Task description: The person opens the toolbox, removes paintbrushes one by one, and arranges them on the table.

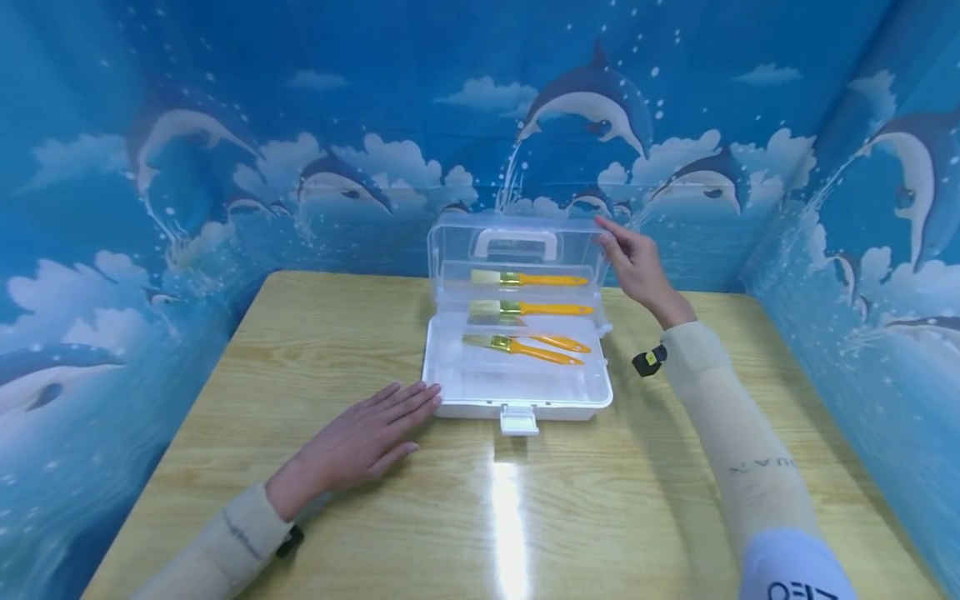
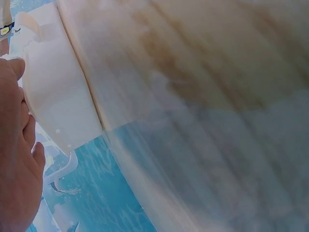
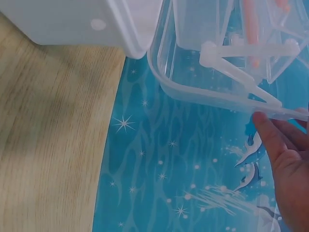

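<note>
Right hand (image 1: 636,262) pinches the raised lid (image 1: 576,243) near the desk's (image 1: 352,342) far edge; straight-fingered left hand (image 1: 363,437), contact partly unclear, probably steadies the box (image 1: 476,406).

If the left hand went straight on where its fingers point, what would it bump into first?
The left hand would probably meet the white box first, at its near left corner. Its fingertips are right at that corner; whether they touch it is hard to tell.
</note>
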The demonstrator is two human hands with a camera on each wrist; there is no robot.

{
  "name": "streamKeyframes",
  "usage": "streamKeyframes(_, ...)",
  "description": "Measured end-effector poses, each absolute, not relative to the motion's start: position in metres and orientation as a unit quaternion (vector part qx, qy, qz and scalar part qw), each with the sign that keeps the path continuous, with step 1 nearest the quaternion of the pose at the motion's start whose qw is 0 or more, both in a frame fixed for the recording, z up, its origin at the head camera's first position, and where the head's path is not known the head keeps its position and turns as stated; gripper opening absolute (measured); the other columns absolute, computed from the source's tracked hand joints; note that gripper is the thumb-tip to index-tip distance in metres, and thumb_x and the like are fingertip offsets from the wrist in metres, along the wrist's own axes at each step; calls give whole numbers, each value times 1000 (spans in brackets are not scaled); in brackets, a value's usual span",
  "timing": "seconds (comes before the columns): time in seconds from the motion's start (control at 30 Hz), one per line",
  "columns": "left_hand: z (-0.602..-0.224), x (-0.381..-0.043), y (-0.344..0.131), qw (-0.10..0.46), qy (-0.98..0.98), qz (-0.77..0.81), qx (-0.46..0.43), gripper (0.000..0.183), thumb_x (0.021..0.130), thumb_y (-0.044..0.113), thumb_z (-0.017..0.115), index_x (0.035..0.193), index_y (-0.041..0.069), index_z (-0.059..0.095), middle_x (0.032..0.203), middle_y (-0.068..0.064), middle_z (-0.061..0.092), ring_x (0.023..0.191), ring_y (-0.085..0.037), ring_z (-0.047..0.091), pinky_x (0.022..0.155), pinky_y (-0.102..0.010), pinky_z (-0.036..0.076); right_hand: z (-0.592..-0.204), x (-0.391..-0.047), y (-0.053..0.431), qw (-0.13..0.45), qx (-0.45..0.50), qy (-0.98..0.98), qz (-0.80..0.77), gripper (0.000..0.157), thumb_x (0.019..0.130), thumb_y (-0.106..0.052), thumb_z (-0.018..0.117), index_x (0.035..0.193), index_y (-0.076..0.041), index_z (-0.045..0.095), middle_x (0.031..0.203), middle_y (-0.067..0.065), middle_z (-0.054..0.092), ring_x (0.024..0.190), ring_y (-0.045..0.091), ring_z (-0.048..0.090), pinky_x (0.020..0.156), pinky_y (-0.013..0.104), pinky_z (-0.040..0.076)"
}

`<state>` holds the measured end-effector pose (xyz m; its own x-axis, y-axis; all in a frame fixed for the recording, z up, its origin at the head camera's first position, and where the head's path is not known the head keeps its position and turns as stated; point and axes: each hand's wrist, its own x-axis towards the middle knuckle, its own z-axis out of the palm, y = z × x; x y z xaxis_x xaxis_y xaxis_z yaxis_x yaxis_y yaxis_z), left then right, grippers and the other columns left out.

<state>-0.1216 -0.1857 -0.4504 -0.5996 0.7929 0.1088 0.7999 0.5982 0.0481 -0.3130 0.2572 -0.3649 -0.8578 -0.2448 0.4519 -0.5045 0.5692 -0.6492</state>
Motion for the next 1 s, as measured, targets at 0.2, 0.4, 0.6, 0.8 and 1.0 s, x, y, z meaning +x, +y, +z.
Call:
streamKeyframes(0.2,-449,-121,-186,33,-895,-51,-443,63,109,37,44,163,14,21,171,0,16,156,-18,19,129,-43,17,-363,-317,258,149,209,-881,398,49,111,-32,38,151,-4,47,111,25,68,96,27,67,76,13,51)
streamKeyframes(0.4,-449,-121,-185,44,-892,-53,-447,63,108,36,46,162,13,23,170,-1,17,156,-19,20,129,-43,19,-362,-321,256,143,195,-883,403,50,111,-34,37,151,-4,48,99,26,66,111,38,68,83,31,60)
streamKeyframes(0.6,-448,-120,-185,44,-892,-58,-446,63,108,35,47,162,12,25,170,-2,18,156,-20,22,128,-44,20,-362,-324,254,141,184,-883,408,51,111,-35,39,150,-4,49,120,27,68,111,37,68,82,32,61)
streamKeyframes(0.8,-449,-121,-185,46,-891,-58,-448,63,108,34,47,162,11,24,170,-2,18,156,-20,21,128,-43,20,-362,-327,252,136,166,-889,405,52,111,-37,39,149,-5,50,131,23,67,101,34,70,61,17,49)
streamKeyframes(1.0,-449,-120,-185,54,-888,-55,-453,63,107,33,48,162,11,25,170,-2,20,155,-21,23,128,-43,21,-361,-329,252,132,157,-893,400,51,111,-38,39,148,-5,53,105,27,71,51,24,49,45,26,39)
